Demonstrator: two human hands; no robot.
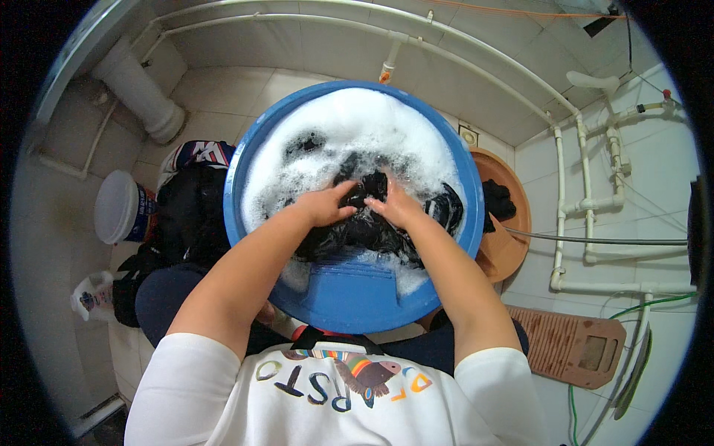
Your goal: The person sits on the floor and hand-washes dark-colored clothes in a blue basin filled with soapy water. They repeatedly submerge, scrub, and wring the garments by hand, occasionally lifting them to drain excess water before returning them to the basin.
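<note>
A round blue plastic washtub (351, 298) stands before me, filled with white suds (357, 111) and wet black cloth (371, 231). My left hand (326, 205) rests at the left of the cloth, its thumb and fingers spread over a bunched part. Opposite it, my right hand (393, 202) touches the same bunch from the right, its fingers partly in the foam. Whether either hand grips the cloth cannot be told. Ridges of a built-in washboard show at the tub's near side. Another dark piece with pale stripes (446, 209) lies in the suds at the right.
Dark clothes (192, 212) are piled left of the tub, beside a white-lidded bucket (117, 206) and a plastic bottle (92, 295). At the right are an orange-brown basin (516, 245) with black cloth, a brown washboard (558, 340) and white wall pipes (560, 212).
</note>
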